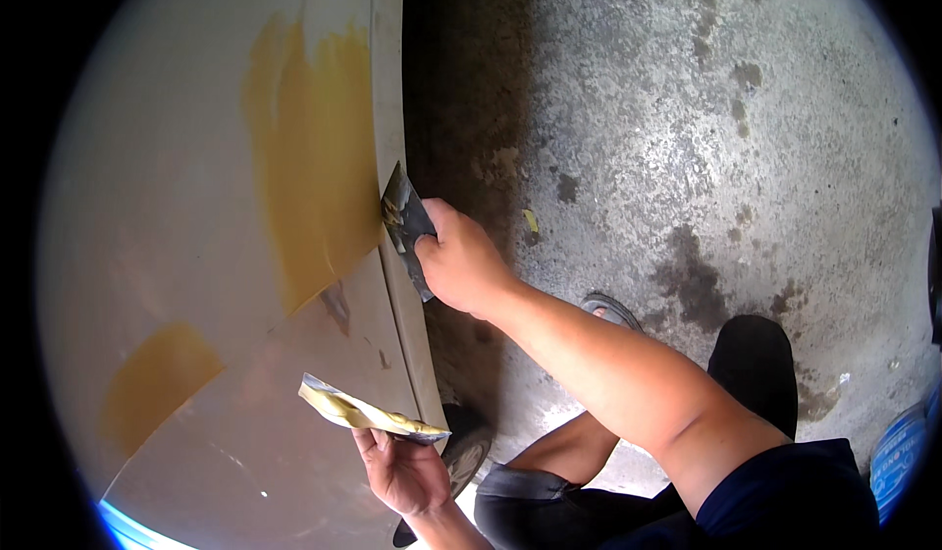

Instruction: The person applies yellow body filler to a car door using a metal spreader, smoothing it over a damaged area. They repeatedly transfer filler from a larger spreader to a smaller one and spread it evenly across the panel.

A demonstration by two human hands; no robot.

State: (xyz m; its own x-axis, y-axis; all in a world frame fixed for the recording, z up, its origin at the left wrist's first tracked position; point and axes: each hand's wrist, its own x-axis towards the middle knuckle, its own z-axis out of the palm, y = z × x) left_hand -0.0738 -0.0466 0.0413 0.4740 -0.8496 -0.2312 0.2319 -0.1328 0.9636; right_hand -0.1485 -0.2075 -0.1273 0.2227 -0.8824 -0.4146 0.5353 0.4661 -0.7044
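Note:
My right hand (461, 256) grips a dark metal spreader (402, 221), which is at the panel's edge beside a large yellow filler patch (309, 157) on the pale vehicle body panel (157, 216). Below it, my left hand (402, 467) holds a flat palette (368, 411) from underneath, with a mound of pale yellow paste on it. A smaller yellow patch (157, 383) marks the lower left of the panel, near a curved seam.
A stained concrete floor (648, 128) spans the right side. A wheel (464, 452) shows below the panel. My sandalled foot (613, 310) and bent knee (751, 354) are under my right arm. A blue plastic container (895, 452) stands at the lower right.

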